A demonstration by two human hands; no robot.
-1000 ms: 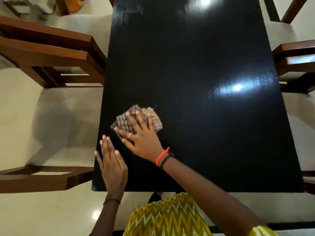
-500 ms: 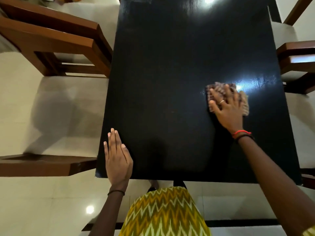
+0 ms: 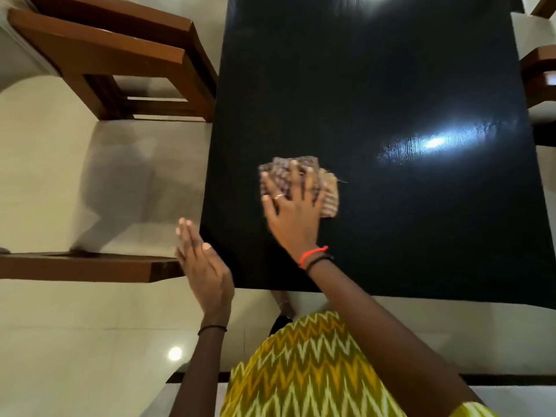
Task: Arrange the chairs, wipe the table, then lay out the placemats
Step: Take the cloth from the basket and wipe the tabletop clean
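Observation:
A glossy black table (image 3: 376, 85) fills the middle of the view. My right hand (image 3: 293, 212) presses a folded brown-and-tan checked cloth (image 3: 329, 194) flat on the tabletop, left of centre, with its fingers spread over it. My left hand (image 3: 204, 263) is lifted at the table's near left corner, fingers straight and together, holding nothing. Wooden chairs with cream seats stand along the sides: one at the upper left (image 3: 120, 61), one nearer at the left (image 3: 90, 267), one at the right (image 3: 538, 73).
Pale glossy floor tiles (image 3: 75, 341) spread to the left and in front of the table. A dark strip (image 3: 496, 379) runs across the floor near my body. My yellow zigzag garment (image 3: 301, 371) covers the bottom centre.
My right hand has swept the cloth from the table's right side back towards the left. My left hand has lifted off the tabletop at the near left corner.

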